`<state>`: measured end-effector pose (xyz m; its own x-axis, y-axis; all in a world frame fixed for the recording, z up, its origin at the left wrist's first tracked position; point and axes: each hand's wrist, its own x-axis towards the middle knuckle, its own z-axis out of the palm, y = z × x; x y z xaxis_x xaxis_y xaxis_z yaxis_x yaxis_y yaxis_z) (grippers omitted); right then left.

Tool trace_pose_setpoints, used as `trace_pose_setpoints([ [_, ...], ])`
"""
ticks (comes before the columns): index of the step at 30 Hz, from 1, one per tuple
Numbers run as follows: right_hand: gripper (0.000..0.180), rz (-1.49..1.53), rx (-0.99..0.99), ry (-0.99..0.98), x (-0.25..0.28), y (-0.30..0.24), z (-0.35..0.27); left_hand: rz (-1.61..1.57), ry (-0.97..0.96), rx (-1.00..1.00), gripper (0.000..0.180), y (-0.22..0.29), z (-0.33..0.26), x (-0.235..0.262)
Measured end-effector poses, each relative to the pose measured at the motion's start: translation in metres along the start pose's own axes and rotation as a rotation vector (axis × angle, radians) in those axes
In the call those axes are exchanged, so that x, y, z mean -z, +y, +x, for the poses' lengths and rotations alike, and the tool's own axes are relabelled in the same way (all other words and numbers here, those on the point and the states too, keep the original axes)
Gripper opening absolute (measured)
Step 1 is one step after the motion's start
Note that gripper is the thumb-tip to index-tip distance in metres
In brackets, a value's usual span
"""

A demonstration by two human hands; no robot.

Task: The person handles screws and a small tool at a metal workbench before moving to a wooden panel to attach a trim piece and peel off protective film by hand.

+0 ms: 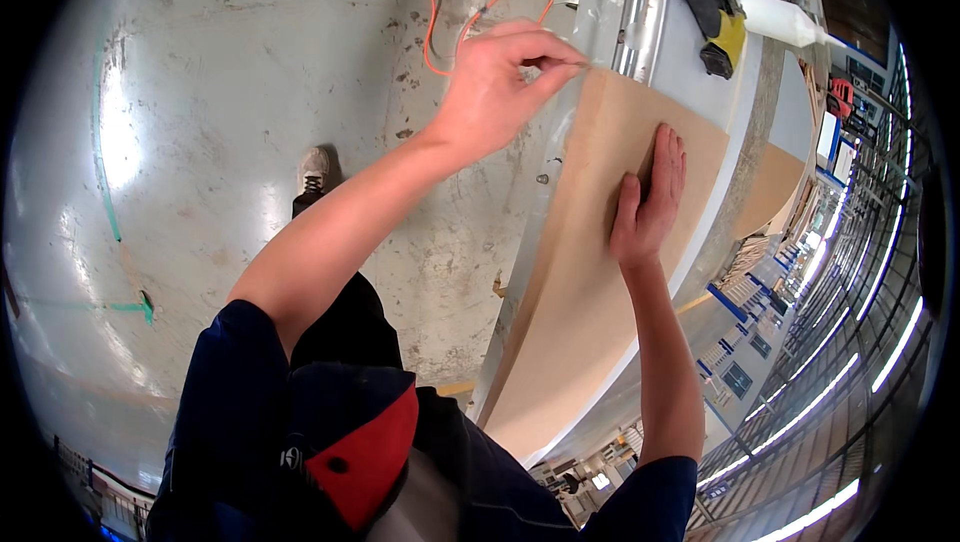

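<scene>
Two hands are seen on a long brown sheet (590, 282), probably thin board or stiff paper, laid along a pale workbench (745, 72). Left hand (497, 82) is raised at the sheet's far corner, thumb and fingertips pinched together on something thin at the edge; what exactly is gripped, the sheet's corner or a film or tape on it, cannot be told. Right hand (652, 197) is laid flat on the sheet, fingers stretched out and together, nothing grasped, apparently pressing down so the sheet is kept from shifting while the corner is worked. Sheet runs from the near bench end up to shiny metal tubes (640, 12), near edge roughly flush with the bench side. Beyond the tubes a yellow-and-black tool (712, 7) and a white squeeze bottle (785, 22) are parked, well apart from the hands. An orange cable (432, 27) trails on the grey concrete floor (230, 92). One shoe (314, 174) is visible below the left forearm.
</scene>
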<state>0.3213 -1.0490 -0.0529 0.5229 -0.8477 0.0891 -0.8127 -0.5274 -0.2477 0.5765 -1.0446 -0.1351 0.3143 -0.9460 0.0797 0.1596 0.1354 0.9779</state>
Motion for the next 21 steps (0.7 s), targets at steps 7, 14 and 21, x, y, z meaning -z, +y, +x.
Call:
trace_pose_setpoints([
  [7,0.070,-0.017,-0.002,-0.015,0.002,0.001,-0.001,0.086,0.005,-0.144,0.011,-0.002,0.003,-0.008],
  [14,0.071,-0.017,0.020,-0.007,0.002,0.003,-0.002,0.066,0.025,-0.075,0.009,0.005,0.005,-0.014],
  [21,0.070,-0.013,0.018,0.005,0.001,0.002,-0.002,0.059,0.030,-0.055,0.008,0.010,0.005,-0.017],
])
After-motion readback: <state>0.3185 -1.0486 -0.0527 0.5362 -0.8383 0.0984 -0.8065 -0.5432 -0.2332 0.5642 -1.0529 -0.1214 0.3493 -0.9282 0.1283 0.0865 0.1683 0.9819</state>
